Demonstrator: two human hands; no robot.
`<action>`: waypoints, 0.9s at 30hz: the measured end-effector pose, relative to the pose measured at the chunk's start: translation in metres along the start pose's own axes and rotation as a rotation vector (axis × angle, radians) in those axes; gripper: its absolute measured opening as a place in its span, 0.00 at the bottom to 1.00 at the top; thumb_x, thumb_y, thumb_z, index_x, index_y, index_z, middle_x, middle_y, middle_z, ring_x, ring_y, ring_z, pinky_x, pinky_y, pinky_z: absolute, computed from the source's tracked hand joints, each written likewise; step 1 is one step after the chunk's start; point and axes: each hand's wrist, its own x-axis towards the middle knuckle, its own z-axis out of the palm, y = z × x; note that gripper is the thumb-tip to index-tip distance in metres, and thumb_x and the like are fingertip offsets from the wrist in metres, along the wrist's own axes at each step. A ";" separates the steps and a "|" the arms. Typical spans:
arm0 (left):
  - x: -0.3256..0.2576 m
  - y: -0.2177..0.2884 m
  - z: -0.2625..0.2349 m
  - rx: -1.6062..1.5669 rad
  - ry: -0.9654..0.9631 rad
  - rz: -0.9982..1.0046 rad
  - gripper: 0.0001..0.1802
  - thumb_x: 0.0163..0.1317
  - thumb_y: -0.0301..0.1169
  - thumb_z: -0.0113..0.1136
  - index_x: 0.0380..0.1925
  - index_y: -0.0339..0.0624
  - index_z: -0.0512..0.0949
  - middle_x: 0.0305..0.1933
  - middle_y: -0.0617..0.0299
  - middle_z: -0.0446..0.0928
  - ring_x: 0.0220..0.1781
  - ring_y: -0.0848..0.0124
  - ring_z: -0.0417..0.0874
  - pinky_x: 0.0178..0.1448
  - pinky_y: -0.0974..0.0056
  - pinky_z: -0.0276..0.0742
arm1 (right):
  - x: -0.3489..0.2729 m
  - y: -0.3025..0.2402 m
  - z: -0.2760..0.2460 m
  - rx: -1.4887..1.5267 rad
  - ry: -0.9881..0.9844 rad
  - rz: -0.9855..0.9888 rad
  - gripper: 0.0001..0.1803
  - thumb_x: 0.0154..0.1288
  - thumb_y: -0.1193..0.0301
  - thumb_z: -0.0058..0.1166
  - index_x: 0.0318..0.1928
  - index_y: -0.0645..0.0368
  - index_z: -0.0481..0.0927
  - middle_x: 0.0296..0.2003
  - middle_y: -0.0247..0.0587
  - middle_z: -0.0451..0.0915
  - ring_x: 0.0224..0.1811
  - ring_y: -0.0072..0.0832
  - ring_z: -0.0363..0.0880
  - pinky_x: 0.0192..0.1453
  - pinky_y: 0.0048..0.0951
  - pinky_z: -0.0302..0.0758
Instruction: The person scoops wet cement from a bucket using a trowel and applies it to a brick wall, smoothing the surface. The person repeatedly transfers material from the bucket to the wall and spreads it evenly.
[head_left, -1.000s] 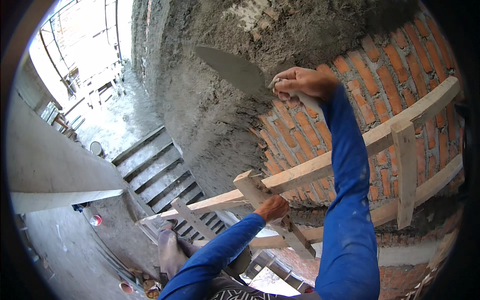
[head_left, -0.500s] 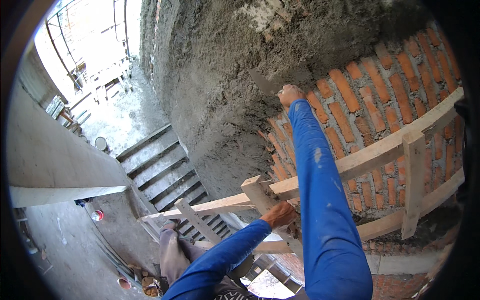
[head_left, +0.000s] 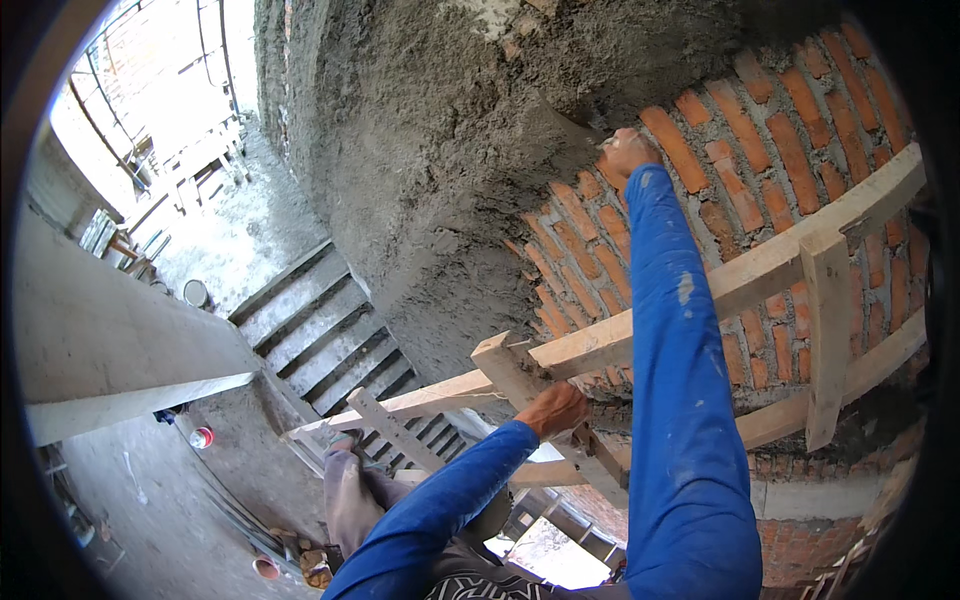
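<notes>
My right arm reaches far out to a brick wall point(head_left: 735, 190) partly coated in wet grey mortar point(head_left: 420, 170). In my right hand point(head_left: 630, 152), closed round its grip, is a trowel point(head_left: 568, 124); its grey blade lies against the mortar near the border with the bare bricks, and its handle is hidden by my fingers. My left hand point(head_left: 556, 409) is curled into a fist beside an upright wooden post point(head_left: 508, 366). What that fist holds, if anything, cannot be made out.
A wooden rail point(head_left: 740, 285) runs between me and the wall, with a short upright point(head_left: 826, 340) at right. Concrete stairs point(head_left: 320, 330) descend at left beside a pale concrete wall point(head_left: 120, 300). A bucket point(head_left: 197, 293) stands beyond the stairs.
My right hand and the trowel have moved rightward along the mortar's edge. My left hand stays beside the post. The whole view has shifted slightly.
</notes>
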 end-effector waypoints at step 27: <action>-0.005 0.001 0.015 -0.015 0.094 -0.008 0.07 0.56 0.31 0.56 0.21 0.48 0.77 0.23 0.64 0.76 0.30 0.67 0.82 0.34 0.63 0.77 | -0.139 -0.096 -0.108 0.817 -0.768 -0.669 0.17 0.72 0.59 0.51 0.41 0.61 0.80 0.30 0.35 0.78 0.25 0.24 0.74 0.29 0.31 0.74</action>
